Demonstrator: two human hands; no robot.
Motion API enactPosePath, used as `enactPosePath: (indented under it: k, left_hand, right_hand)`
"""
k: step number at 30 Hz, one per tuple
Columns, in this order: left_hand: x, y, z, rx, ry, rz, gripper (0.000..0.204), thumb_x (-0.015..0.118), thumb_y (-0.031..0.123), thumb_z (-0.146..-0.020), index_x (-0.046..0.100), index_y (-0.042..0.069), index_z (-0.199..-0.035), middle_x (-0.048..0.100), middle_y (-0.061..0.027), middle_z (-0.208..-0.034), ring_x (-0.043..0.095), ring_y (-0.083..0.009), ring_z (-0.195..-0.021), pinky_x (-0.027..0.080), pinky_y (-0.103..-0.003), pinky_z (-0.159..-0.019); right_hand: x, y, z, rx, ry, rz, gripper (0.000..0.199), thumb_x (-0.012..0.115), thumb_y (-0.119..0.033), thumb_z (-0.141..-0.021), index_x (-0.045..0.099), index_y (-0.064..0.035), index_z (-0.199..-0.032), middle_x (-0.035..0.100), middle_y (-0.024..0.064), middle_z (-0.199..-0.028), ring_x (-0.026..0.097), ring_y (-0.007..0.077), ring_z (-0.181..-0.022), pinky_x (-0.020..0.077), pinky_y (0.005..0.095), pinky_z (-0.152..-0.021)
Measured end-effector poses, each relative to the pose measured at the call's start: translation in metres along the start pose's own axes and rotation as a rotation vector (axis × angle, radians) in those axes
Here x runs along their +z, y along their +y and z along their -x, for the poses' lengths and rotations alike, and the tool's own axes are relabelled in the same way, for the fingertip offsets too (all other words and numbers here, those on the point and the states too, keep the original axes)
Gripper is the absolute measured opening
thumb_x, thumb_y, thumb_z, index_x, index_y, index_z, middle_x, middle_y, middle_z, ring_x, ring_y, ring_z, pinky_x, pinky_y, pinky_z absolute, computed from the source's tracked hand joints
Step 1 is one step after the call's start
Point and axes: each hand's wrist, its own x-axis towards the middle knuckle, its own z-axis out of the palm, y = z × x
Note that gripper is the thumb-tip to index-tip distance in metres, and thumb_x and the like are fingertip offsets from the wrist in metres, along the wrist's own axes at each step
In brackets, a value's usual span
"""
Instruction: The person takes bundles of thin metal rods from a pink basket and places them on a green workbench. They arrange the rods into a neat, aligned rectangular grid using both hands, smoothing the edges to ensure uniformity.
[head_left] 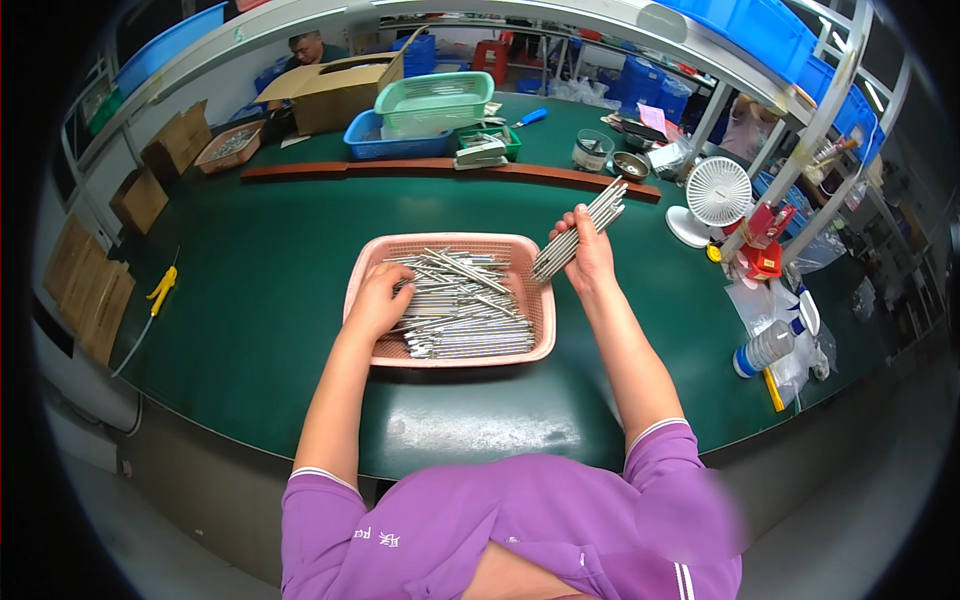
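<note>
A pink plastic basket (545,300) stands in front of me, holding a heap of thin silvery metal rods (470,335). Most rods in its lower part lie side by side, while those on top cross at angles. My left hand (378,300) reaches over the basket's left side and touches the rods, thumb and fingers apart; its fingertips are partly hidden among them. To the right, just above the basket's rim, my right hand (585,250) is closed around a bundle of metal rods (605,208). This bundle is tilted, its upper end pointing away and to the right.
A brown wooden bar (400,170) crosses the green table (260,300). Behind it stand a blue tray (400,147), a green basket (435,100) and a cardboard box (340,95). A white fan (715,195) and a spray bottle (770,347) are right; a yellow air gun (162,290) lies left.
</note>
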Motion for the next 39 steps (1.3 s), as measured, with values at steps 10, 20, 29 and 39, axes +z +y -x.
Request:
enactPosePath:
  k: [10,20,29,39]
  left_hand:
    - [-0.003,0.007,0.000,-0.017,0.017,0.014,0.018,0.066,0.007,-0.086,0.066,0.001,-0.102,0.065,-0.0148,-0.113,0.059,-0.0308,-0.111,0.046,-0.038,-0.097]
    - [-0.005,0.004,0.000,-0.047,0.000,0.043,0.015,0.064,0.003,-0.085,0.065,-0.001,-0.100,0.064,-0.0137,-0.110,0.059,-0.0304,-0.109,0.046,-0.037,-0.095]
    - [-0.005,0.007,0.000,-0.039,-0.010,0.025,0.013,0.064,0.002,-0.085,0.065,0.000,-0.097,0.065,-0.0124,-0.109,0.059,-0.0304,-0.109,0.045,-0.037,-0.097]
    - [-0.005,0.006,0.002,-0.014,-0.002,0.014,0.013,0.064,0.001,-0.084,0.065,0.000,-0.097,0.065,-0.0115,-0.108,0.059,-0.0298,-0.107,0.045,-0.037,-0.098]
  right_hand:
    - [-0.103,-0.027,0.051,-0.177,0.103,0.670,0.021,0.069,-0.019,-0.093,0.057,-0.0042,-0.103,0.065,0.0045,-0.088,0.065,0.0131,-0.080,0.0519,0.0292,-0.073]
    - [-0.106,-0.026,0.059,-0.126,0.043,0.594,0.020,0.072,-0.008,-0.085,0.060,-0.0051,-0.101,0.064,0.0027,-0.097,0.065,0.0143,-0.092,0.0497,0.0296,-0.087]
    - [-0.099,-0.019,0.055,-0.085,-0.046,0.622,0.024,0.077,-0.012,-0.085,0.064,-0.0050,-0.104,0.066,-0.0002,-0.096,0.063,0.0097,-0.090,0.0512,0.0271,-0.084]
    - [-0.100,-0.025,0.059,-0.005,-0.066,0.588,0.022,0.074,-0.013,-0.089,0.064,-0.0025,-0.105,0.069,0.0035,-0.097,0.067,0.0137,-0.091,0.0532,0.0299,-0.085]
